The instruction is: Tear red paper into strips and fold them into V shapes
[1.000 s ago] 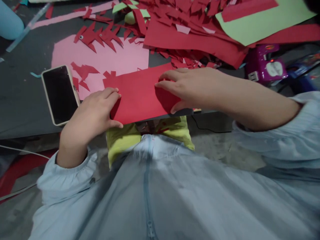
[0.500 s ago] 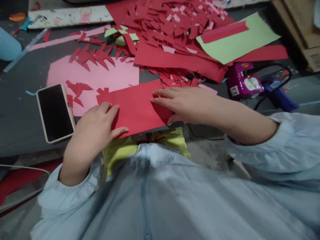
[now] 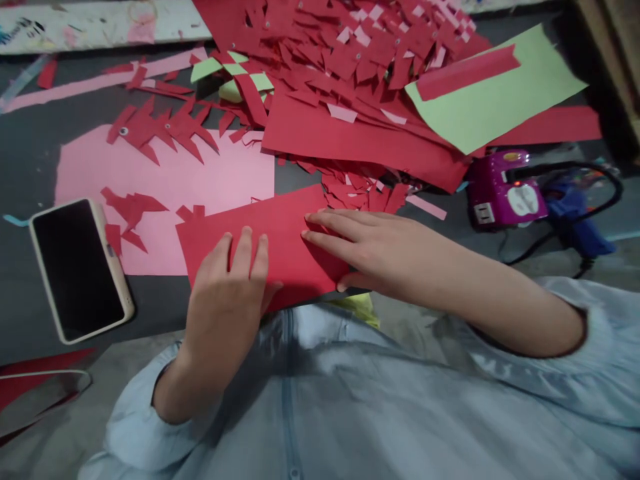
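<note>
A red paper sheet (image 3: 293, 233) lies at the front edge of the dark table. My left hand (image 3: 230, 283) rests flat on its left half, fingers stretched forward and slightly apart. On the right part of the same sheet lies my right hand (image 3: 360, 250), its long fingers pointing left and its thumb near the front edge. Behind the sheet spreads pink paper (image 3: 165, 233), partly covered by it. A red paper cutout shaped like a fish (image 3: 145, 130), with a stuck-on eye, lies on the pink paper, and another red cutout (image 3: 131, 212) sits lower down.
A phone (image 3: 80, 270) lies left of my left hand. Red scraps and cutouts (image 3: 360, 60) are heaped at the back, beside a green sheet (image 3: 493, 93). To the right are a purple box (image 3: 507, 190) with a cord and a blue glue gun (image 3: 580, 220).
My left hand has slid right and inward across the red sheet, its fingers now pointing forward. My right hand stays on the sheet. The camera view has shifted, so the table appears lower.
</note>
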